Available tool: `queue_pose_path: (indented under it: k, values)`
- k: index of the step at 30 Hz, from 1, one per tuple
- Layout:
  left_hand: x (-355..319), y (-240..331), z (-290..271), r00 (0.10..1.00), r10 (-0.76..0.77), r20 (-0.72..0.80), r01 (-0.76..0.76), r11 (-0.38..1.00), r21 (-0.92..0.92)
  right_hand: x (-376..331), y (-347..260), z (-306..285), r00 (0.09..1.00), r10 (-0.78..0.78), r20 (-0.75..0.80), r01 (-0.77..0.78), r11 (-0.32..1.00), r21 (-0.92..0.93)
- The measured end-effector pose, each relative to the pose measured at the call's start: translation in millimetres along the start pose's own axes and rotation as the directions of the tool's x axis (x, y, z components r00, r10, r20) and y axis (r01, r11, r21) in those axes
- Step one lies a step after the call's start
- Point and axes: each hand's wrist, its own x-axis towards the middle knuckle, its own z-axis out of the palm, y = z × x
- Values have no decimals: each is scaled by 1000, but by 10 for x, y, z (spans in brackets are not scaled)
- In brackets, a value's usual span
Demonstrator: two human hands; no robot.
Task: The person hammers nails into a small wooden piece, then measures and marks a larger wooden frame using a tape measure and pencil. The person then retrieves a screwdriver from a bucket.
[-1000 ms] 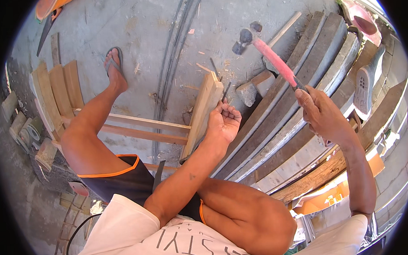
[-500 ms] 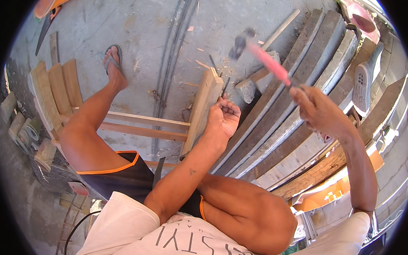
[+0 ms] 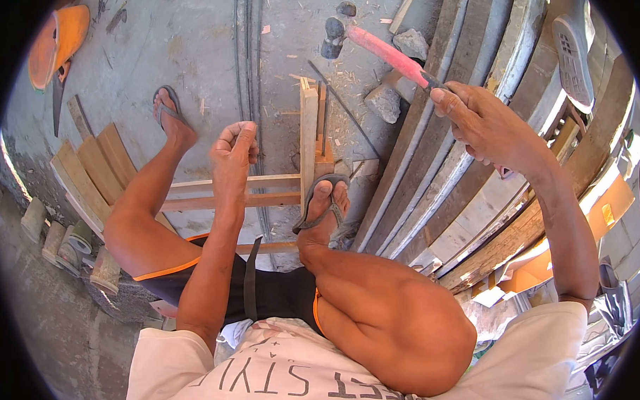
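My right hand (image 3: 483, 120) is closed around the black grip end of a hammer (image 3: 392, 56) with a red handle. The dark hammer head is raised above the floor, away from the wood. My left hand (image 3: 235, 145) is held up left of a wooden frame, its fingers curled together; anything pinched in them is too small to make out. The frame has an end piece (image 3: 308, 130) standing on the right and thin crosspieces (image 3: 274, 199) running left. My right foot (image 3: 324, 203), in a grey flip-flop, rests against the near end of that end piece.
Long timber beams (image 3: 430, 125) lie along the right, with a shoe (image 3: 575, 64) on them. A thin dark rod (image 3: 345, 107) and concrete chunks (image 3: 385, 102) lie beyond the frame. Boards (image 3: 93, 165) stand at left; a saw (image 3: 57, 103) and an orange object (image 3: 73, 32) lie far left.
My left hand has left the frame's end piece and moved left and up. The hammer has shifted slightly left and away, still in my right hand. My right foot now shows at the frame.
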Motion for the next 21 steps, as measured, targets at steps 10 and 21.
queue_pose_path:
  k: [10, 21]
  values:
    - [-506, 9, 894, 942, -107, 317, 26, 968, 250, 31, 21, 3, 997, -77, -28, 71, 984, -161]
    - [-265, -520, 1508, 928, 346, -141, -217, 808, 548, 99, -188, -211, 999, -32, 13, 34, 994, -105]
